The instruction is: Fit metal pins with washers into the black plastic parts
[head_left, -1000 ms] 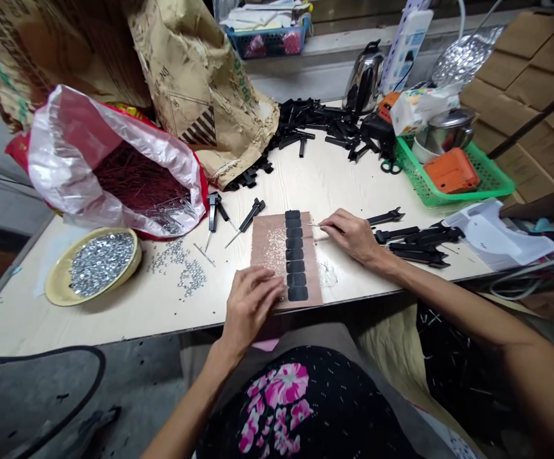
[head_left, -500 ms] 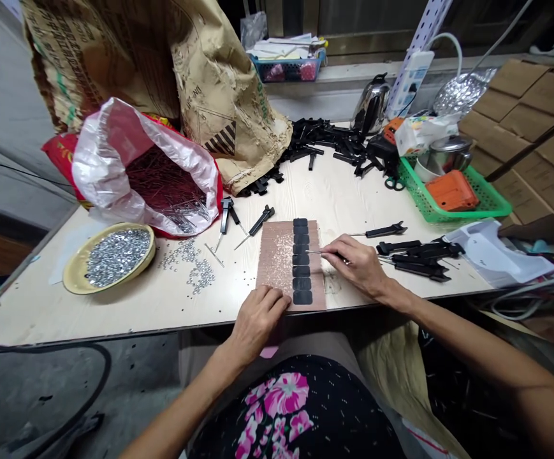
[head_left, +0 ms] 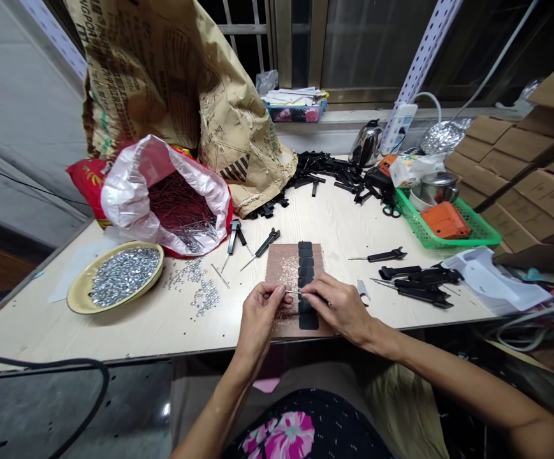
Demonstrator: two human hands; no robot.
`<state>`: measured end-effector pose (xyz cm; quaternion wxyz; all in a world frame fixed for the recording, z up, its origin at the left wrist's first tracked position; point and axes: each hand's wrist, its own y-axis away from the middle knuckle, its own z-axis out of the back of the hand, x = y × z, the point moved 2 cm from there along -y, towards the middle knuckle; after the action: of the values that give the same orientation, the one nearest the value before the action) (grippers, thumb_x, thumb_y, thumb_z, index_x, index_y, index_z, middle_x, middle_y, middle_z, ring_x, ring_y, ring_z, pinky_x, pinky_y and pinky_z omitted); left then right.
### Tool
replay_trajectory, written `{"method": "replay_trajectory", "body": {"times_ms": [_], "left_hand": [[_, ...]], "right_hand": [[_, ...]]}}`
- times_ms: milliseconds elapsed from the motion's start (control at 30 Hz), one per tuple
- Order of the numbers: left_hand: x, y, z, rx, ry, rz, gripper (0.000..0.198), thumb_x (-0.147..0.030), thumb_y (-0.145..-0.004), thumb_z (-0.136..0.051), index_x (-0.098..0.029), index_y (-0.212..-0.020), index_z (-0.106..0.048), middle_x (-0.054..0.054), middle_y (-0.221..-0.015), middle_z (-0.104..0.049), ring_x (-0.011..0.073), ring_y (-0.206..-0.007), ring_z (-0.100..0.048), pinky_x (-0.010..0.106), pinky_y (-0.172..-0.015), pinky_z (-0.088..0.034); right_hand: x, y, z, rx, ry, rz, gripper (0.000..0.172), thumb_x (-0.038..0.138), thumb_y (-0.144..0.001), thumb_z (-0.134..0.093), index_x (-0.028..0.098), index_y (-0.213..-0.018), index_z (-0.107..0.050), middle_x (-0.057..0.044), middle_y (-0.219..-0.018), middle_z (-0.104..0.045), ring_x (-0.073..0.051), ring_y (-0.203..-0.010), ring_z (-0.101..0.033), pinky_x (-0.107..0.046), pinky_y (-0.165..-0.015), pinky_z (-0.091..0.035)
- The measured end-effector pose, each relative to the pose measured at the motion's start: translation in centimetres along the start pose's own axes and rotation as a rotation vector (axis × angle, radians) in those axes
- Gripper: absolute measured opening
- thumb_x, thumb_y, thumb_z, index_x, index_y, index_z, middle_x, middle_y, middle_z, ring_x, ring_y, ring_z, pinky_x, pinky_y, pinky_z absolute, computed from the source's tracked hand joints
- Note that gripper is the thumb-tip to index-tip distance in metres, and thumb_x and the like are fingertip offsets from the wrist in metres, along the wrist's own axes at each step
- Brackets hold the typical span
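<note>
My left hand [head_left: 259, 313] and my right hand [head_left: 335, 305] meet over a brown board [head_left: 281, 268] at the table's near edge. My right hand pinches a thin metal pin [head_left: 292, 292], its tip pointing left. My left hand's fingertips are pinched at that tip; what they hold is too small to make out. A column of black pads [head_left: 306, 261] runs down the board, partly hidden by my right hand. Tiny silver bits lie scattered on the board.
A yellow dish [head_left: 81, 296] of silver bits sits at left, with loose bits [head_left: 195, 284] beside it. A plastic bag of pins [head_left: 171, 204], a paper sack [head_left: 185, 95], black clip parts [head_left: 420, 280], a green basket [head_left: 477, 236] and a kettle [head_left: 366, 145] surround the board.
My right hand has drawn the pin back toward me and to the left. My left hand has lifted off the board's near corner and pinched at the pin's tip. The camera has tilted up.
</note>
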<state>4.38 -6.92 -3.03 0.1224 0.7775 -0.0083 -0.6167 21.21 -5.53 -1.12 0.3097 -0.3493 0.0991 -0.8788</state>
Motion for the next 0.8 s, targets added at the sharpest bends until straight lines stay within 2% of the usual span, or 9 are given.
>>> {"method": "replay_trajectory", "body": {"times_ms": [233, 433, 567, 800], "left_hand": [[-0.9, 0.1, -0.2, 0.036, 0.081, -0.009, 0.02, -0.027, -0.073, -0.072, -0.013, -0.082, -0.062, 0.0, -0.073, -0.066, 0.0084, -0.067, -0.061, 0.019, -0.067, -0.047], [-0.5, -0.4, 0.1, 0.073, 0.104, 0.015, 0.019, -0.027, -0.074, -0.071, -0.013, -0.082, -0.06, 0.0, -0.068, -0.065, 0.008, -0.065, -0.06, 0.018, -0.065, -0.046], [-0.3, -0.5, 0.0, 0.066, 0.05, 0.001, 0.019, -0.028, -0.075, -0.07, -0.013, -0.083, -0.06, 0.0, -0.068, -0.065, 0.0084, -0.066, -0.06, 0.018, -0.066, -0.046], [-0.2, -0.7, 0.1, 0.062, -0.13, -0.107, 0.017, -0.028, -0.074, -0.07, -0.015, -0.08, -0.062, -0.001, -0.071, -0.064, 0.0092, -0.068, -0.061, 0.019, -0.067, -0.047]], "right_hand": [[-0.1, -0.2, -0.5, -0.016, 0.03, -0.016, 0.02, 0.026, -0.095, -0.044, 0.019, -0.098, -0.062, -0.004, -0.089, -0.062, -0.013, -0.08, -0.06, -0.023, -0.073, -0.049], [-0.1, -0.1, -0.6, -0.031, 0.0, -0.051, 0.018, 0.025, -0.094, -0.045, 0.02, -0.098, -0.062, -0.004, -0.089, -0.062, -0.013, -0.079, -0.06, -0.023, -0.073, -0.049], [-0.3, -0.1, -0.7, -0.029, -0.009, -0.067, 0.019, 0.025, -0.094, -0.045, 0.019, -0.097, -0.063, -0.004, -0.089, -0.062, -0.013, -0.079, -0.06, -0.024, -0.073, -0.049], [-0.6, 0.3, -1.2, -0.042, 0.025, -0.11, 0.018, 0.026, -0.094, -0.045, 0.019, -0.095, -0.062, -0.003, -0.089, -0.062, -0.013, -0.078, -0.06, -0.023, -0.073, -0.048]]}}
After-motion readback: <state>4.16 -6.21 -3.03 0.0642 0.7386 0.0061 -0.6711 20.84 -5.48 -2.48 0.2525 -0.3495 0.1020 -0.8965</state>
